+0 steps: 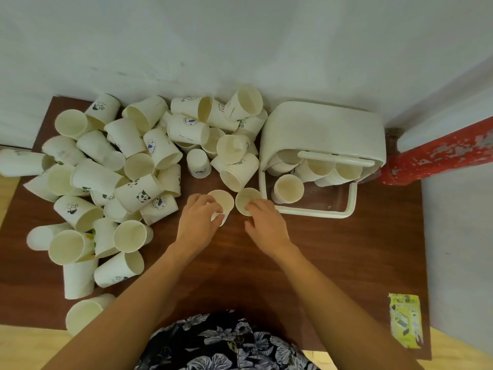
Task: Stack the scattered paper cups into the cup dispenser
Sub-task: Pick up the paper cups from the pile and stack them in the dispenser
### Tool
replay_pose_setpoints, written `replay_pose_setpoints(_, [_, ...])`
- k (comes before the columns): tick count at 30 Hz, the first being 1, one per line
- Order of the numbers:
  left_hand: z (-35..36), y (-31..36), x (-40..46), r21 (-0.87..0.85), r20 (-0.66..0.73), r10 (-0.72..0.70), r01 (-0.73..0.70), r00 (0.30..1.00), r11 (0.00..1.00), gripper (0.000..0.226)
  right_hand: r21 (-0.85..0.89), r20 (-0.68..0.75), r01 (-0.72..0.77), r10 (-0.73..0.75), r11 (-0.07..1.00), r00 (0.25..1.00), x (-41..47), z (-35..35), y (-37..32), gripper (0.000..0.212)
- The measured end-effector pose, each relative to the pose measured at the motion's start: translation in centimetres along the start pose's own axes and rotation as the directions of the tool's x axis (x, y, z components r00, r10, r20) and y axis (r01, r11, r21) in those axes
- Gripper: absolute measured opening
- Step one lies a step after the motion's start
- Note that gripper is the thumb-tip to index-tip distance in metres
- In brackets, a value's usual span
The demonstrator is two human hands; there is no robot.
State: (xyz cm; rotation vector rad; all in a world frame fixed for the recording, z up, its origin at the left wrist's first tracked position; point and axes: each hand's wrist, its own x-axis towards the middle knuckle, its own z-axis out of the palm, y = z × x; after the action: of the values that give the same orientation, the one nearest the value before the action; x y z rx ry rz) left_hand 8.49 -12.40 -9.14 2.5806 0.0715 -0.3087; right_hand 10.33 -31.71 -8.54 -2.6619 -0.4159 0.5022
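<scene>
A dark brown wooden table [333, 263] is filling most of the view, sitting pushed against a pale wall [240, 44], with a peeling red post [440, 156] standing at its far right corner. A big heap of scattered paper cups [128, 166] is covering the left and far middle of the table, most of them lying on their sides, several showing small printed pictures such as a panda. To the right of the heap, the white cup dispenser [322, 129] is sitting near the wall with its clear front flap [314, 206] lying open on the table; a number of cups are resting inside it, and one cup [288, 188] is sitting at its opening, mouth facing up toward the camera. Two bare forearms are reaching in from the near edge over a floral-patterned garment [221, 343]. The left hand [198, 217] is curling its fingers around one paper cup [221, 202], holding it just in front of the heap. The right hand [266, 220] is gripping a second paper cup [246, 200] at its rim, thumb spread out to the side; the two held cups are lying just beside each other, near the dispenser's flap. A yellow-green printed sticker [405, 324] is lying on the table's near right corner.
</scene>
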Motion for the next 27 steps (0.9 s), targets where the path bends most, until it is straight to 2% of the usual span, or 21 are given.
replay_pose_setpoints(3, [-1.2, 0.8, -0.4, 0.037, -0.089, 0.037, -0.034, 0.995, 0.999, 0.012, 0.001, 0.031, -0.026, 0.025, 1.0, 0.999, 0.0, 0.8, -0.2, 0.02])
replay_pose_setpoints(9, [-3.9, 4.5, -0.6, -0.11, -0.229, 0.053, -0.08, 0.972, 0.991, 0.015, 0.175, -0.195, -0.087, 0.121, 0.981, 0.973, -1.9, -2.1, -0.1, 0.019])
replay_pose_setpoints(12, [-4.3, 7.2, -0.1, -0.162, -0.251, 0.102, -0.146, 0.963, 0.976, 0.016, 0.26, -0.345, -0.152, 0.239, 0.953, 0.908, -3.5, -4.2, 0.9, 0.021])
replay_pose_setpoints(16, [-3.8, 11.0, 0.8, -0.18, -0.265, 0.215, -0.268, 0.94, 0.946, 0.015, 0.395, -0.516, -0.204, 0.4, 0.896, 0.758, -5.3, -6.6, 2.6, 0.023])
replay_pose_setpoints(19, [-3.1, 13.4, 1.7, -0.186, -0.244, 0.283, -0.332, 0.927, 0.925, 0.014, 0.444, -0.566, -0.211, 0.455, 0.871, 0.687, -6.1, -8.1, 3.7, 0.027])
replay_pose_setpoints(24, [-0.4, 14.8, 3.7, -0.132, -0.114, 0.404, -0.417, 0.908, 0.899, 0.013, 0.424, -0.677, -0.091, 0.382, 0.901, 0.629, -6.5, -9.6, 4.4, 0.022])
replay_pose_setpoints(27, [0.8, 15.0, 4.0, -0.08, -0.07, 0.407, -0.412, 0.911, 0.908, 0.014, 0.4, -0.721, -0.047, 0.346, 0.915, 0.6, -6.5, -9.7, 4.6, 0.02])
